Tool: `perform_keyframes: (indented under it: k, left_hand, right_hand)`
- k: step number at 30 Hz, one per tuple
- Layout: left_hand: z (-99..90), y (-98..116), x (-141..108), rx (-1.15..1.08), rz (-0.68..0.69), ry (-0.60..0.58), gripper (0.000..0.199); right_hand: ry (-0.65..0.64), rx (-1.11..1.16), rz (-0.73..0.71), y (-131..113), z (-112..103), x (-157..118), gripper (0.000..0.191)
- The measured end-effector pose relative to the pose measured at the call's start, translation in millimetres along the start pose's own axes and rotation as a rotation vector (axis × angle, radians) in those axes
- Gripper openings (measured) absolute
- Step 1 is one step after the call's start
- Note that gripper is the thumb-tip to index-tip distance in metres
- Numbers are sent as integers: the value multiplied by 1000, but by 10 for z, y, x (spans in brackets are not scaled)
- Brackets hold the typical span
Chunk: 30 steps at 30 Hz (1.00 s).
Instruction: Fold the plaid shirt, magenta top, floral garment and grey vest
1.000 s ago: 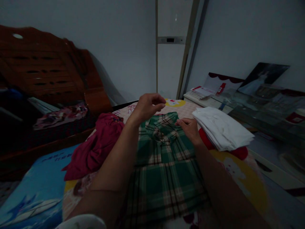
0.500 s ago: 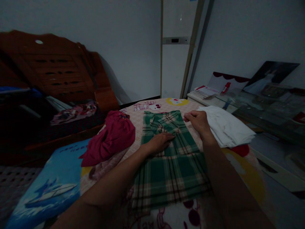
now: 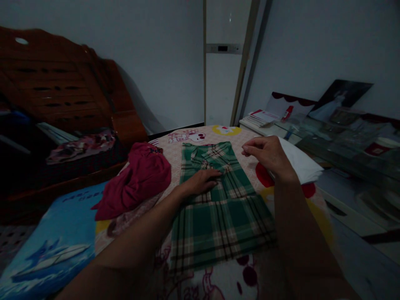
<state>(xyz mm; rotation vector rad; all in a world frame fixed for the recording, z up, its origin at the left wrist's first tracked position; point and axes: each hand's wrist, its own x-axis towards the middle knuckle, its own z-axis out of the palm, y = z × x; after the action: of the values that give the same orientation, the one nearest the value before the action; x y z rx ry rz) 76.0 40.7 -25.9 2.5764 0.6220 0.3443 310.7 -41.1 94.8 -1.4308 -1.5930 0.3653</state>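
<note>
A green plaid garment (image 3: 223, 225) lies flat on the patterned cover in front of me, its upper part creased. My left hand (image 3: 202, 182) rests palm down on that upper part, fingers stretched out. To the right of the garment, my right hand (image 3: 265, 152) is raised in a pinch, apart from the cloth. Whether anything small is between its fingertips I cannot make out. Behind the right wrist lies a folded white cloth (image 3: 301, 162), partly hidden. A crumpled dark pink garment (image 3: 136, 179) sits left of the plaid one.
The pink patterned cover (image 3: 175, 146) spreads beneath the garments. A blue printed surface (image 3: 59, 241) lies at left, near a carved wooden seat (image 3: 59, 91). At right stands a glass-topped cabinet (image 3: 337, 137) with papers (image 3: 261, 118) and a framed picture (image 3: 342, 100).
The view has turned slightly right. My right hand has moved a little away from the plaid garment's edge, still pinched. My left hand stays on the garment, its fingers slightly more spread.
</note>
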Motion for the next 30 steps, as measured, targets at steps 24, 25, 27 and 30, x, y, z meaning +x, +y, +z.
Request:
perform_keyframes:
  k: [24,25,27,30]
  left_hand:
    - [-171,543,-700,180,-273,-251,20]
    - [-161,549,-697,188,-279,-255,19]
    - [-138,564,-699,199,-305,-254,17]
    - [-117,600,-720,240,-363,-221,23]
  right_hand:
    - [-885,-702,76,425,350,-626,14]
    - [-900,-702,74,427,350,-628,12]
    - [-898,-709,66,429,346,-650,10]
    - [-855,-713,55,441,335,-704,8]
